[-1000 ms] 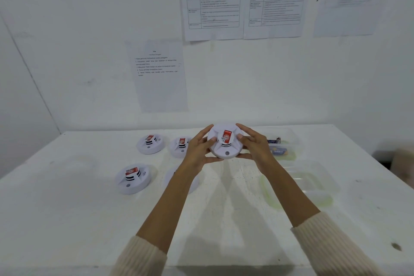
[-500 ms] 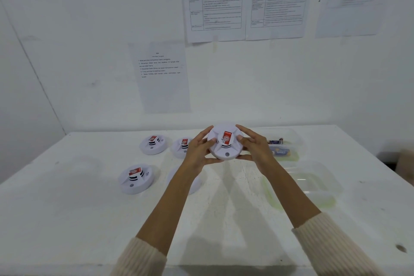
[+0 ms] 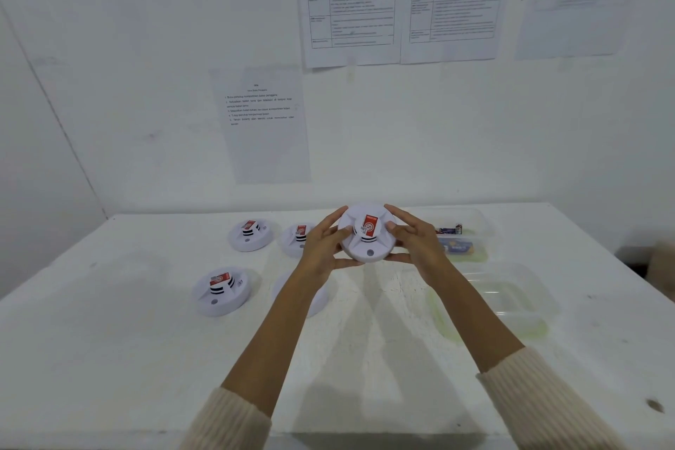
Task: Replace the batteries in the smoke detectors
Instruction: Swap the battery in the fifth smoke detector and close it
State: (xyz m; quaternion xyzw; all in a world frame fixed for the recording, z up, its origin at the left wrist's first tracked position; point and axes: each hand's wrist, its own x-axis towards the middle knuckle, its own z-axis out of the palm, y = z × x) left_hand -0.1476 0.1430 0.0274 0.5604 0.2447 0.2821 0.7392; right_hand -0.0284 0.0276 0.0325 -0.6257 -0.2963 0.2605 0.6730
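Note:
A round white smoke detector (image 3: 367, 236) with a red label is held up above the table, its face tilted toward me. My left hand (image 3: 323, 248) grips its left rim and my right hand (image 3: 414, 243) grips its right rim. Three more detectors lie on the table to the left: one at the back left (image 3: 250, 234), one beside it (image 3: 297, 239) partly behind my left hand, and one nearer (image 3: 221, 290). A fourth white disc (image 3: 319, 298) is mostly hidden under my left forearm. Batteries (image 3: 450, 229) lie in a clear container (image 3: 475, 219) behind my right hand.
A second clear plastic container (image 3: 518, 298) sits on the white table (image 3: 109, 340) to the right of my right forearm. Printed sheets (image 3: 261, 120) hang on the white wall behind. A dark spot (image 3: 653, 405) marks the table's near right corner.
Both hands keep the same hold on the detector. The whole scene has shifted slightly rightward as my head moved; the detector's pose looks the same.

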